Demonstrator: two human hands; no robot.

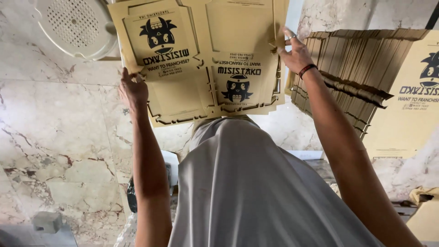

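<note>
Both my hands hold up a bundle of flat tan die-cut cardboard box blanks (201, 59) printed with a black cartoon figure. My left hand (133, 89) grips the bundle's lower left edge. My right hand (295, 52), with a ring and a dark red wristband, pinches the right edge near the top. The sheets overlap unevenly, so I cannot tell how many there are. My grey shirt (247, 183) fills the lower middle of the view, under the blanks.
A thick stack of the same flat blanks (347, 68) leans at the right, close to my right forearm. A white perforated plastic stool (75, 25) is at the top left. The floor (55, 137) is pale veined marble, with a small grey block (47, 222) on it.
</note>
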